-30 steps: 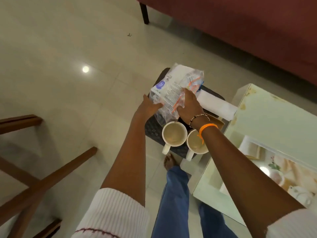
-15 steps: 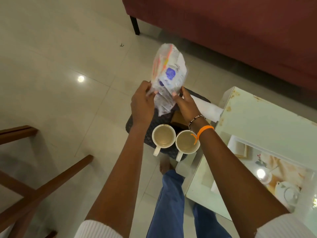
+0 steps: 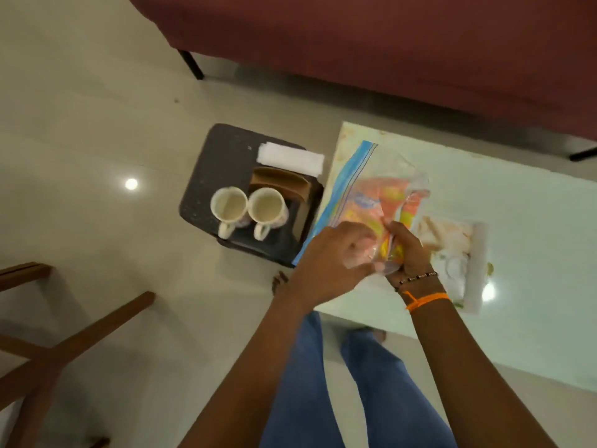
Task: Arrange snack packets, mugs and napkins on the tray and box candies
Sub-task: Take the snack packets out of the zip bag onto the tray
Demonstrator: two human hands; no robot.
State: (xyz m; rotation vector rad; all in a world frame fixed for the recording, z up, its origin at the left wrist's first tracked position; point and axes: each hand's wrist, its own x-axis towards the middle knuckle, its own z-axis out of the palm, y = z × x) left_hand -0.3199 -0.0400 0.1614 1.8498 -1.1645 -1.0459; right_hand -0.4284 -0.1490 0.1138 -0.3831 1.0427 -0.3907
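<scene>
A clear zip bag (image 3: 371, 202) with a blue strip and orange and yellow contents lies over the glass table's left end (image 3: 517, 227). My left hand (image 3: 326, 260) and my right hand (image 3: 405, 250) both grip its near end. To the left, a dark tray (image 3: 210, 176) on a low stool holds two cream mugs (image 3: 228, 206) (image 3: 266, 208) side by side, a brown cardboard box (image 3: 281, 182) behind them, and white folded napkins (image 3: 290, 158) at the far edge.
A maroon sofa (image 3: 387, 43) runs across the back. Wooden chair legs (image 3: 64, 344) stand at the lower left. Under the glass tabletop a patterned cloth or tray (image 3: 458, 260) shows. My legs in blue jeans (image 3: 323, 383) are below, one bare foot near the stool.
The bag has gone from the tray, up into the air, then right to the glass table. Both hands moved right with it. The box on the tray is now uncovered.
</scene>
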